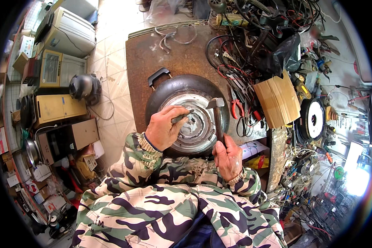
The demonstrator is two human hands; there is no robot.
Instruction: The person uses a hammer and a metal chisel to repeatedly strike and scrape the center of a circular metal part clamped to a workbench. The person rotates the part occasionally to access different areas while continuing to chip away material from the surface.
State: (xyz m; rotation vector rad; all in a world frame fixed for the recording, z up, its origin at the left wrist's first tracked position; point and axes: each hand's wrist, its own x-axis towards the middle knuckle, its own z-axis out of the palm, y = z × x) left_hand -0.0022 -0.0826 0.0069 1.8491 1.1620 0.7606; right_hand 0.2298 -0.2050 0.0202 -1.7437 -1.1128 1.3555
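A black tyre with a silver metal wheel hub lies flat on the rusty-topped table. My left hand is closed on a short dark metal punch or chisel, its end over the hub's centre. My right hand grips the handle of a hammer, whose head is raised over the hub's right side, beside the punch. A black plastic handle on thin rods lies against the tyre's upper left edge.
Right of the tyre lie red-handled pliers, tangled cables and a folded cardboard piece. A black-and-white wheel stands farther right. Loose hoses lie at the back. Appliances and a helmet stand left of the tiled floor.
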